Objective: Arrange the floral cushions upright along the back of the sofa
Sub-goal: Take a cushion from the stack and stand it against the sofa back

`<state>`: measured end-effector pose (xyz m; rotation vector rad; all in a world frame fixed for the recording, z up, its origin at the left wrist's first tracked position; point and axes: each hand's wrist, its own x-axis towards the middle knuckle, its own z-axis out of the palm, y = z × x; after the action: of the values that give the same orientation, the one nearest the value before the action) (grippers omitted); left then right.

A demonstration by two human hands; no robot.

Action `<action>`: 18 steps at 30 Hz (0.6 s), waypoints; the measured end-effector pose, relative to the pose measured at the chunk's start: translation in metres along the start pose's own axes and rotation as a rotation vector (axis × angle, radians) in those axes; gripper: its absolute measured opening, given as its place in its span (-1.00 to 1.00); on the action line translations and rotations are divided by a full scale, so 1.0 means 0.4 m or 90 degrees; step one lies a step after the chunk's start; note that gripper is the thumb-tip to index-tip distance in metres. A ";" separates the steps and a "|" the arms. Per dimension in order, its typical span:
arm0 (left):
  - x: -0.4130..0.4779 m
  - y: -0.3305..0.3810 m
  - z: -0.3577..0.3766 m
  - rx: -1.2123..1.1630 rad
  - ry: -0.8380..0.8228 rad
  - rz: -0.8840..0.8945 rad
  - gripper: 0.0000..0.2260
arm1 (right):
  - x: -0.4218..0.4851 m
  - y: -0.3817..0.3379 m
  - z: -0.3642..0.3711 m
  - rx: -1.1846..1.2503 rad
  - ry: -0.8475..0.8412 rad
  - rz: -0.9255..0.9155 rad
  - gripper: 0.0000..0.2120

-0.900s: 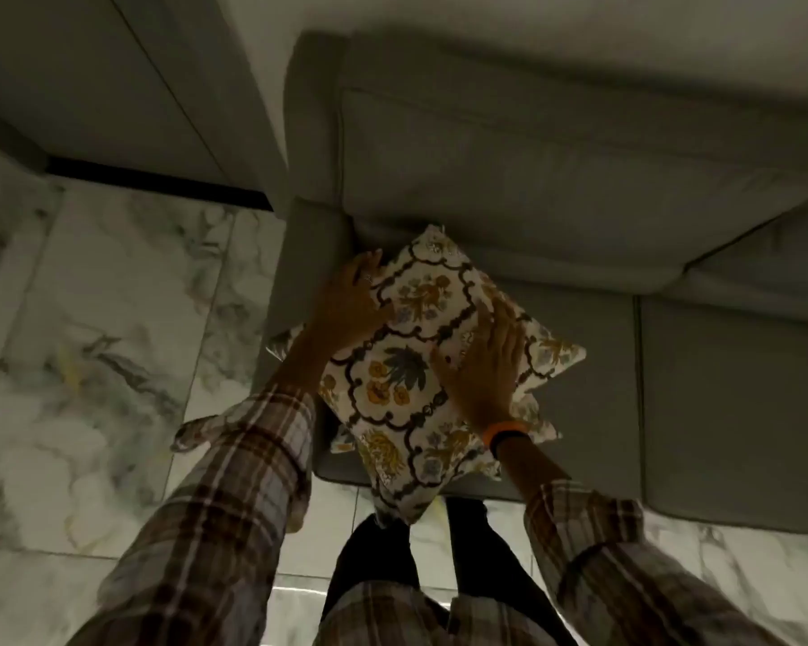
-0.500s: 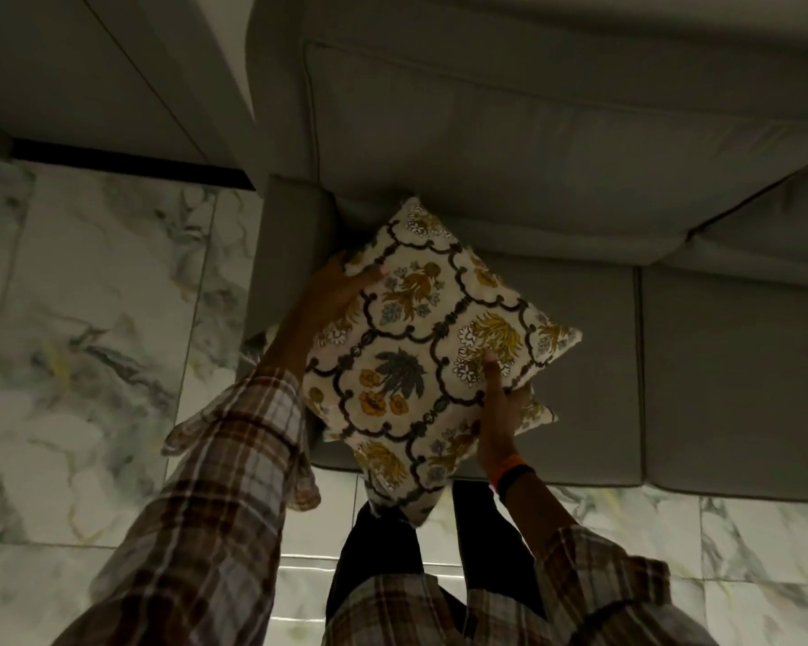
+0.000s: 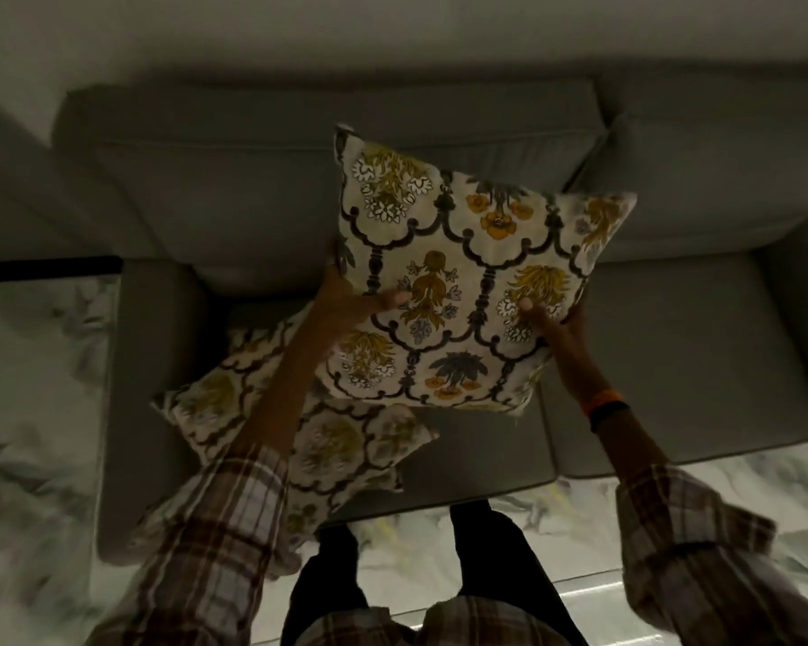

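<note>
So both sets of fingers are clamped on the same floral cushion (image 3: 458, 291) right now. The left hand (image 3: 346, 296) has its thumb across the front and the rest wrapped behind the left edge, and the right hand (image 3: 551, 324) pinches the lower right side the same way.

Big change from half a second back: then the cushion was sitting low in the corner by the armrest (image 3: 155, 366), on top of the other one. Now it's lifted clear and carried to the right, held in the air in front of the backrest (image 3: 262, 198), roughly over the seam between the two seat pads. It's tilted, not resting on anything as far as I can tell.

That uncovered the second floral cushion (image 3: 327, 440), which lies flat on the left seat (image 3: 476, 454) near the front edge, partly under the left forearm.

So my read: first cushion is mid-placement, not yet stood up against the back, and the second hasn't been dealt with at all. No boxes or baskets anywhere, just the sofa on a marble floor (image 3: 33, 366).
</note>
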<state>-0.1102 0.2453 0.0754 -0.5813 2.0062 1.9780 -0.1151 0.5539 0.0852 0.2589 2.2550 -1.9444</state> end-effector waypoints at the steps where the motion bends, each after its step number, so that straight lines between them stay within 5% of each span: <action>1: 0.024 0.011 0.071 0.031 0.000 0.003 0.16 | 0.048 0.003 -0.057 -0.015 -0.014 -0.012 -0.14; 9: 0.299 -0.100 0.496 0.091 0.073 0.033 0.16 | 0.444 0.215 -0.372 -0.097 -0.065 -0.014 -0.01; 18: 0.476 -0.238 0.688 0.113 0.112 0.011 0.01 | 0.619 0.437 -0.523 -0.063 -0.070 0.024 -0.07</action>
<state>-0.2599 0.5016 -0.1059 -0.7184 2.2682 1.7893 -0.3166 0.7937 -0.1087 0.1758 2.2503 -1.7775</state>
